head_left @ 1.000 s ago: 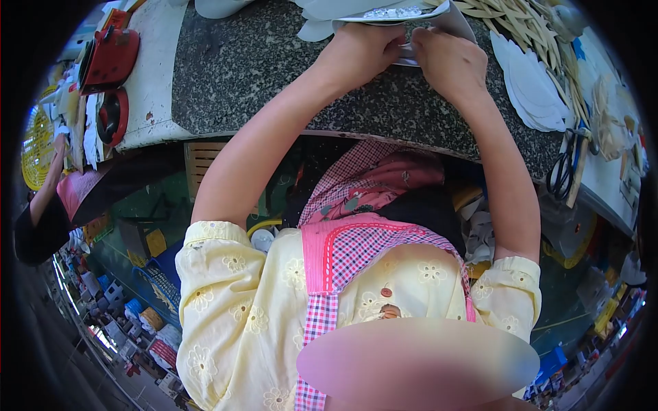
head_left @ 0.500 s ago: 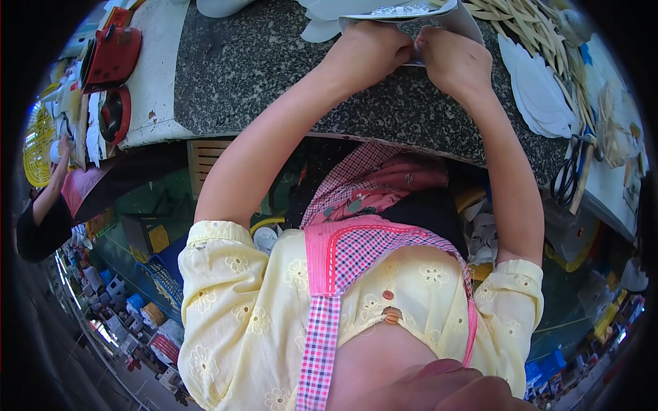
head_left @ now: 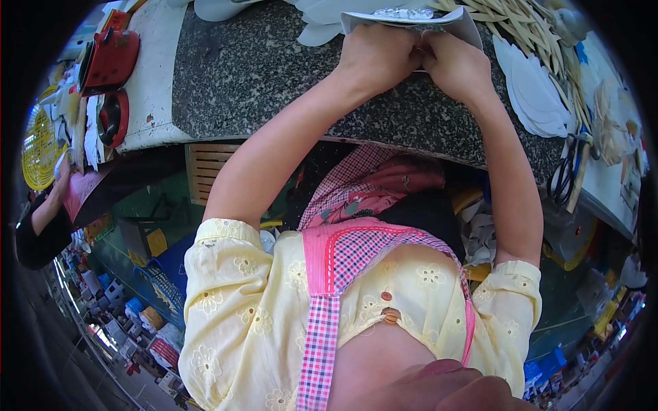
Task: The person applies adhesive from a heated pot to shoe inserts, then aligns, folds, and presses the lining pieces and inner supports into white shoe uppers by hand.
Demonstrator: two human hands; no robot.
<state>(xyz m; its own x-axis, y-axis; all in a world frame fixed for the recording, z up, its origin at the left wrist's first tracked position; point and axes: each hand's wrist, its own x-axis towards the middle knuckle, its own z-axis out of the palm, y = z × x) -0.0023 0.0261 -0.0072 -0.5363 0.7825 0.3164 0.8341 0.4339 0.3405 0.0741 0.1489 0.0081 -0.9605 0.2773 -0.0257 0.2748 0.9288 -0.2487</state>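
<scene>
At the top of the view, my left hand (head_left: 380, 56) and my right hand (head_left: 458, 63) meet under a white curved piece (head_left: 466, 29) with a shiny silvery part (head_left: 403, 13) on its upper side. Both hands have curled fingers, and their fingertips press together at the piece's near side. The fingertips are partly hidden, but both hands grip the white piece. Below them lies the dark speckled worktop (head_left: 274, 82).
White flat cut pieces (head_left: 528, 89) and pale strips (head_left: 521, 27) lie at the right, near black-handled scissors (head_left: 563, 179). More white pieces (head_left: 322, 20) lie behind. A red device (head_left: 113, 58) stands left. A co-worker's arm (head_left: 51, 205) shows at far left.
My left hand has shifted slightly right, closer to my right hand, and the two now touch. The white piece has moved slightly right. The co-worker's hand at far left has moved a little.
</scene>
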